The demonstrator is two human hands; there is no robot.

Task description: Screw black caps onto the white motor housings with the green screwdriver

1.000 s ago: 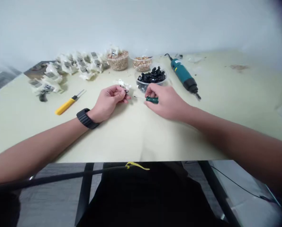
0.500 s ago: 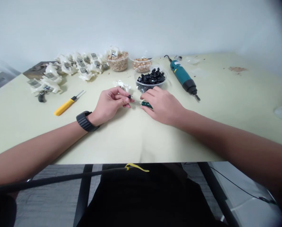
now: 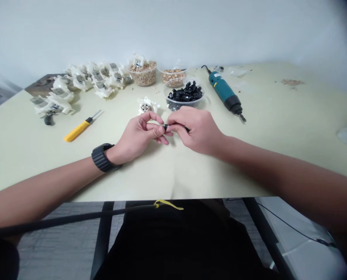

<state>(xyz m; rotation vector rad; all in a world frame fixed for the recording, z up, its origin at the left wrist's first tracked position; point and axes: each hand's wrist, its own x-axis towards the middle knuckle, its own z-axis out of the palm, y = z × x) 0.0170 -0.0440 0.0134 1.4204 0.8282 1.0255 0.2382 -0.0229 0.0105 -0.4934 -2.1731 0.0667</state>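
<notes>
Between thumb and fingers, my left hand (image 3: pixel 140 134) pinches a small black plastic part (image 3: pixel 165 127). My right hand (image 3: pixel 201 126) is closed round a green-handled screwdriver (image 3: pixel 187 129), of which only a dark bit shows. Its thumb and forefinger tips meet the black part, so both hands almost touch. Whatever lies between the fingertips is too small to make out. Just behind the hands sits a white plastic housing (image 3: pixel 147 106) with a round metal piece in it. Behind my right hand stands a clear bowl (image 3: pixel 176 104) of similar black parts.
A yellow screwdriver (image 3: pixel 77 131) lies to the left. Several white housings (image 3: pixel 103 88) are grouped at the back left. Two clear tubs, a fuller one (image 3: pixel 144 77) and a shallower one (image 3: pixel 173 79), hold small brownish pieces. A teal power screwdriver (image 3: pixel 224 91) lies right of the bowl.
My right hand has shifted left until its fingertips reach the black part, and the screwdriver's handle is now mostly covered by the fingers. My left hand has moved slightly right.
</notes>
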